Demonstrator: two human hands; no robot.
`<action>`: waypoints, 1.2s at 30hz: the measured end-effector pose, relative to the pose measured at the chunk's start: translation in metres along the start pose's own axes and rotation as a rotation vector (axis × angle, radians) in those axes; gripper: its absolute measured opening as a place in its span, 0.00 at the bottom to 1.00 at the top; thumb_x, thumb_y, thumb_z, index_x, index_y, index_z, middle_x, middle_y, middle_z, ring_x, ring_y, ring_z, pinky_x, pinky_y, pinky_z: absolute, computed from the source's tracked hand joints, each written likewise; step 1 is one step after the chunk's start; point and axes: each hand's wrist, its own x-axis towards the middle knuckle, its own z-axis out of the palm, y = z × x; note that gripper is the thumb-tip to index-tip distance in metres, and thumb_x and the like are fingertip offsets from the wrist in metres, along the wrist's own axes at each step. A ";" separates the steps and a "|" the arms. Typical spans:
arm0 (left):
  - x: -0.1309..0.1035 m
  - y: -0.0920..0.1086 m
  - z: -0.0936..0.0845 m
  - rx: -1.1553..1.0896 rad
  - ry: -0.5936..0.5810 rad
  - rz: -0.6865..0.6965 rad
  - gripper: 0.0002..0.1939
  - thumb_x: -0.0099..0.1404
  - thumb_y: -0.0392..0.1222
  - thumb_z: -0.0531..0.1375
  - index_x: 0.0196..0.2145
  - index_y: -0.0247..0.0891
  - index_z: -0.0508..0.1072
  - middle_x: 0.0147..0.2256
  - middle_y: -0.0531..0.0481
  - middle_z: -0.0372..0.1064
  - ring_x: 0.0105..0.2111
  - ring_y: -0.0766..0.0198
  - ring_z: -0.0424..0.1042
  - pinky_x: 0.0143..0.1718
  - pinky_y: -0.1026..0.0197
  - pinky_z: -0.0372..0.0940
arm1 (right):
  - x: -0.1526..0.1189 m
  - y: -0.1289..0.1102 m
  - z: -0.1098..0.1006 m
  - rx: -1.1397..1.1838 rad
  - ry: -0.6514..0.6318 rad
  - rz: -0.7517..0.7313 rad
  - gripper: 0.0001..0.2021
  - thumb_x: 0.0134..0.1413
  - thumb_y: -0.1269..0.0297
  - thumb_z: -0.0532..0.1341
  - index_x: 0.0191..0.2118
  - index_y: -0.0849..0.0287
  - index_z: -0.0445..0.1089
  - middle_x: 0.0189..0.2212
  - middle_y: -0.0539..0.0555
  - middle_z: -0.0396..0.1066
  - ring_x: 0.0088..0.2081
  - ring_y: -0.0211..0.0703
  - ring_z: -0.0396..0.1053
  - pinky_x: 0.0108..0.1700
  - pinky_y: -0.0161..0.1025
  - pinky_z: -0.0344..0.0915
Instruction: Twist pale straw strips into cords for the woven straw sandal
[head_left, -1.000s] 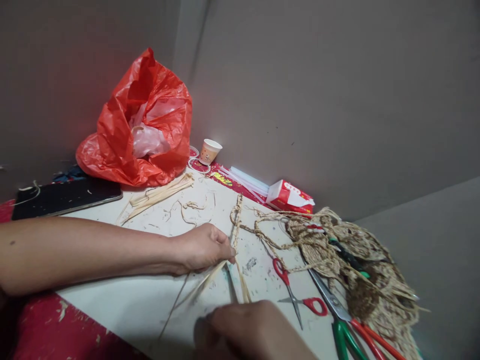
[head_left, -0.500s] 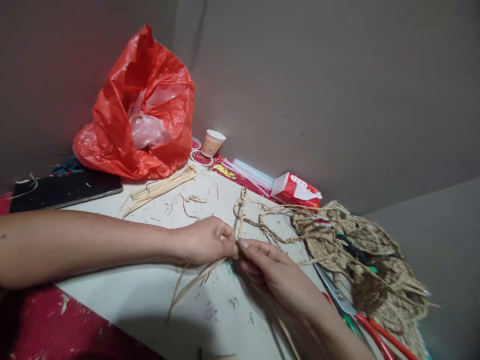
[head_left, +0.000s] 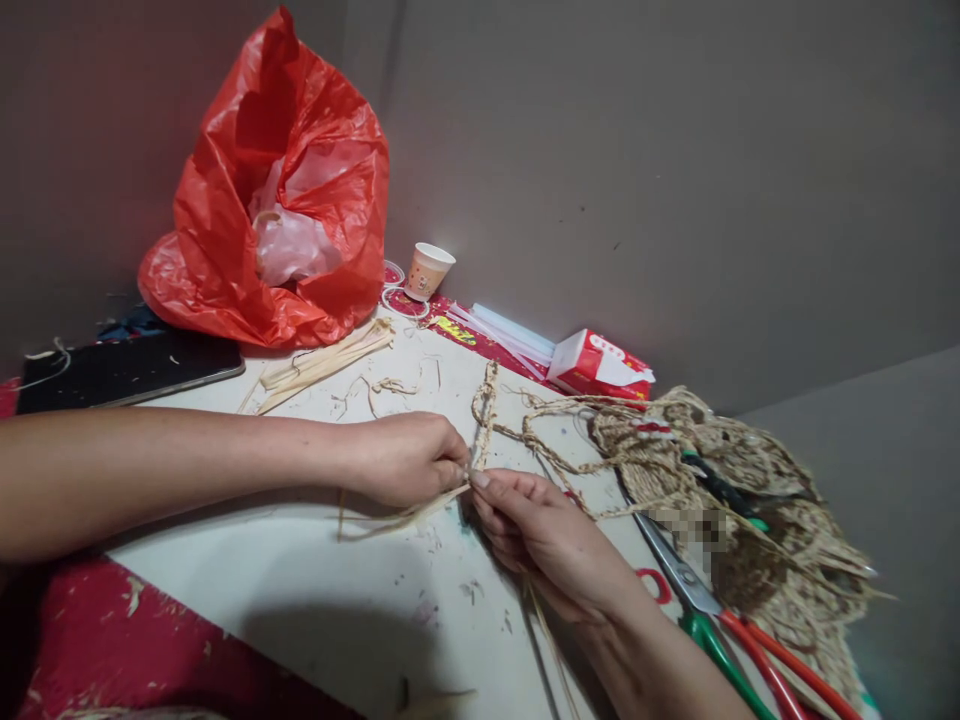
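Note:
Near the middle of the white board, my left hand (head_left: 416, 458) is closed in a pinch on the near end of a braided straw cord (head_left: 485, 415). My right hand (head_left: 525, 515) meets it fingertip to fingertip, its thumb and forefinger pinching the same end. Loose pale straw strands (head_left: 409, 518) trail to the left beneath my left hand, and others hang below my right hand. The exact crossing of the strands is hidden by the fingers. From the cord, a twisted loop runs right towards a heap of woven straw (head_left: 750, 480).
Scissors with red handles (head_left: 694, 590) and a green-handled tool (head_left: 720, 655) lie by my right forearm. Behind stand a red plastic bag (head_left: 352, 210), a paper cup (head_left: 430, 272) and a red box (head_left: 592, 365). A straw bundle (head_left: 330, 365) and black tablet (head_left: 127, 372) lie left.
The view has shifted slightly. Both hands stay together at the cord's end, and the loose strands under my left hand have swung up and to the left.

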 end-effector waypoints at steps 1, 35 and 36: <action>-0.002 0.004 -0.002 0.054 0.018 -0.007 0.12 0.59 0.35 0.50 0.19 0.36 0.63 0.16 0.57 0.53 0.19 0.70 0.53 0.22 0.66 0.48 | -0.001 0.000 0.002 0.005 0.021 -0.002 0.21 0.47 0.50 0.64 0.18 0.60 0.59 0.10 0.40 0.48 0.12 0.25 0.39 0.16 0.30 0.33; 0.002 -0.003 0.025 -0.474 0.064 -0.135 0.12 0.57 0.37 0.50 0.25 0.32 0.72 0.21 0.54 0.63 0.22 0.71 0.57 0.25 0.67 0.54 | -0.009 -0.009 -0.004 -0.105 -0.070 -0.026 0.17 0.48 0.50 0.64 0.27 0.60 0.64 0.11 0.39 0.47 0.15 0.28 0.39 0.17 0.30 0.36; 0.003 -0.004 0.023 -0.442 0.046 -0.110 0.12 0.57 0.37 0.50 0.26 0.32 0.73 0.22 0.53 0.65 0.23 0.70 0.59 0.27 0.67 0.56 | -0.008 -0.009 -0.007 -0.164 -0.082 -0.031 0.17 0.48 0.49 0.63 0.28 0.60 0.64 0.12 0.39 0.47 0.15 0.28 0.40 0.17 0.30 0.37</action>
